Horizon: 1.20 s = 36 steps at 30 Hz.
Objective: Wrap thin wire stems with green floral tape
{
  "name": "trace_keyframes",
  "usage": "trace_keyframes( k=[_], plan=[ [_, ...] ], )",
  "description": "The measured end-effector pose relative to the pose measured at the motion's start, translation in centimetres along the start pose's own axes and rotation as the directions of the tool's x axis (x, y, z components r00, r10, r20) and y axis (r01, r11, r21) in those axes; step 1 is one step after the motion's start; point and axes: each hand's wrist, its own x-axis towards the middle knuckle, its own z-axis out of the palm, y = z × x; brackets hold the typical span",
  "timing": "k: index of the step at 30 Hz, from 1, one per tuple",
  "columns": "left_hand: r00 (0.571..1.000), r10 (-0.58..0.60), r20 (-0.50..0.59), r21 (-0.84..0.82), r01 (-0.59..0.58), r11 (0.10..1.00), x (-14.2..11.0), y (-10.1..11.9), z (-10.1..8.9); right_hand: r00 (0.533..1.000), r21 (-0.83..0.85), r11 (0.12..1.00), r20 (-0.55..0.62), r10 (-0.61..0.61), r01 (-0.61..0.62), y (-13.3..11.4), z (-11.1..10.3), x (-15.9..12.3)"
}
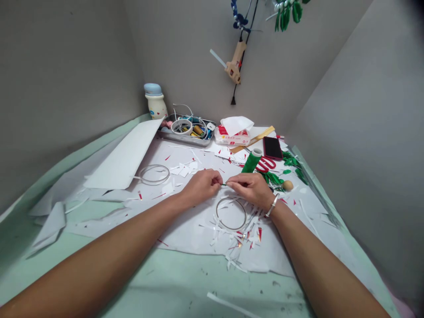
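Note:
A short, thin green strand (224, 184) stretches between my hands over the middle of the table. My left hand (202, 184) pinches its left end, while the fingertips of my right hand (253, 187) close on the other. Whether it is thread or wrapped wire is too small to tell. Just behind my right hand a spool of green thread (251, 162) stands tilted. Green leaf pieces (273, 178) and a round wooden bead (287, 185) lie to the right of that hand. Below both hands rests a wire ring (217, 213) among paper scraps.
White paper (192, 234) covers much of the green tabletop (185, 278). A metal tray (195, 140) of supplies, a tissue pack (232, 137), red-handled scissors (266, 164) and a phone (272, 148) are at the back. A coil (154, 181) lies left. A glue gun (236, 64) hangs on the wall.

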Motion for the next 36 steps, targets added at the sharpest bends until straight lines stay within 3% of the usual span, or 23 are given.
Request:
trace_keyframes(
  k=[3,6,9,12,16,18,22,26,30,36],
  plan=[
    [0.991,0.056,0.122,-0.131,-0.04,0.991,-0.1,0.4,0.1,0.994,0.056,0.995,-0.065,0.089,-0.085,0.8,-0.5,0.2],
    [0.983,0.046,0.18,-0.323,0.015,0.946,-0.1,0.5,0.1,0.981,0.062,0.983,-0.077,0.178,-0.173,1.7,-0.7,0.3],
    [0.984,-0.007,0.177,-0.493,0.095,0.865,0.1,0.4,-0.1,0.979,0.063,0.978,-0.02,0.203,-0.201,2.1,-0.6,0.3],
    [0.991,-0.087,0.104,-0.569,0.131,0.812,0.3,0.5,-0.2,0.984,0.007,0.985,0.056,0.171,-0.172,1.8,-0.2,0.3],
    [0.982,-0.187,-0.006,-0.526,0.156,0.836,0.5,0.3,-0.3,0.976,-0.097,0.993,0.203,0.084,-0.066,0.6,0.4,0.2],
    [0.976,-0.211,-0.051,-0.454,0.165,0.876,0.6,0.1,-0.3,0.976,-0.113,0.994,0.216,0.037,-0.013,0.0,0.5,0.2],
    [0.982,-0.15,-0.111,-0.213,0.124,0.969,0.4,-0.1,-0.3,0.994,-0.086,0.995,0.1,-0.05,0.059,-0.7,0.3,0.3],
    [0.998,-0.055,-0.018,-0.07,0.054,0.996,0.1,0.1,-0.2,1.0,-0.027,0.999,-0.001,-0.029,0.028,-0.6,-0.1,0.4],
    [0.994,-0.001,0.109,-0.177,0.02,0.984,-0.1,0.5,-0.2,0.994,0.063,0.994,-0.055,0.095,-0.091,0.5,-0.4,0.7],
    [0.981,-0.047,0.187,-0.48,0.133,0.867,0.2,0.8,-0.5,0.973,0.114,0.967,-0.016,0.23,-0.227,2.1,-0.5,0.9]
  ],
)
